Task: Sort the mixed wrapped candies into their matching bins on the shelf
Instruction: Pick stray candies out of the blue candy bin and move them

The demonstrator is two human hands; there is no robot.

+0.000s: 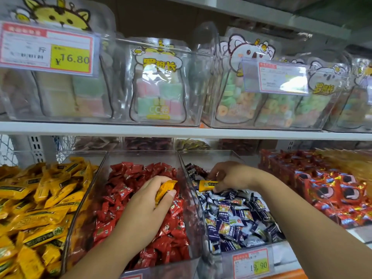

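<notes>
Head view: left hand (150, 200) grips a yellow candy (163, 189) over the red-candy bin (104, 166). Right hand (229, 175) pinches another yellow candy (207, 185) above the blue-candy bin (235, 156); the yellow-candy bin (86, 195) sits far left.

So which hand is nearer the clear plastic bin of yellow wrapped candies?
Left hand: it's over the neighbouring red-candy bin; the right hand is over the blue-candy bin beyond.
</notes>
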